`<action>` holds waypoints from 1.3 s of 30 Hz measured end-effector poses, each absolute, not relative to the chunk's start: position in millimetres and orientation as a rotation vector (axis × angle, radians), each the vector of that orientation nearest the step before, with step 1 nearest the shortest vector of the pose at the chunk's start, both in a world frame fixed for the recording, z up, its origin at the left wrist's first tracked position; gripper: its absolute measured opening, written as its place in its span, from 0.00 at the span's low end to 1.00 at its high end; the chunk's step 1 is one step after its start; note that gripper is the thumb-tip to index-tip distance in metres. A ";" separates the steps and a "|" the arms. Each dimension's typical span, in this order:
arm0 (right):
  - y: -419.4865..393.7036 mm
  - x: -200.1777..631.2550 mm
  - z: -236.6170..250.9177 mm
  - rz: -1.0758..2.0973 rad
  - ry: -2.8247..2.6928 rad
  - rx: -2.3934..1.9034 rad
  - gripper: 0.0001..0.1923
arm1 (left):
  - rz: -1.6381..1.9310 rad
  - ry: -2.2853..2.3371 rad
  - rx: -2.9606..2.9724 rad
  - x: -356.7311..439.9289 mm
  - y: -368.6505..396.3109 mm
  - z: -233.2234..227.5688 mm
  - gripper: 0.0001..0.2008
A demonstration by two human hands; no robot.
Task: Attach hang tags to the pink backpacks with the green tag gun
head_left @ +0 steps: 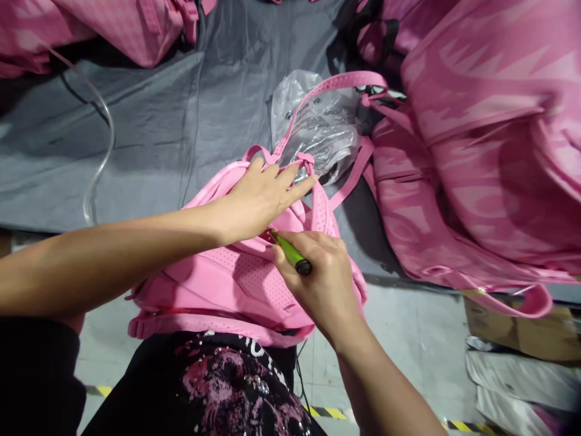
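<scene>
A pink backpack (218,275) lies against my body at the table's front edge, its dotted padded panel facing up. My left hand (258,197) rests flat across its upper part, fingers spread towards the strap (320,209); the thumb is hidden. In my right hand (320,266) is a slim green-handled tool (290,253) with a black end. Its tip points at the backpack close below my left palm, too small to make out. A long loose strap (313,91) loops away from the bag's top.
A clear plastic bag (313,121) lies beyond the backpack on the grey-covered table (149,151). Large pink patterned backpacks (490,151) are piled at right, more pink bags (118,24) at far left. A clear tube (106,145) curves across the left. A cardboard box (521,327) stands on the floor.
</scene>
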State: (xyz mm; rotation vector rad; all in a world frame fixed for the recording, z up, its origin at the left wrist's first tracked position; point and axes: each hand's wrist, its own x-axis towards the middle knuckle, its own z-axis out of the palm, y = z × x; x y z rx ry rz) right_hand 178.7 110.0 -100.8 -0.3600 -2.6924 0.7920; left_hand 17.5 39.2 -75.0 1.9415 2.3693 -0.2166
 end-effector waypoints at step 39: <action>106.8 179.9 -108.9 0.890 -2.573 -0.418 0.08 | -0.283 2.396 1.968 19.1 37.8 -71.6 0.40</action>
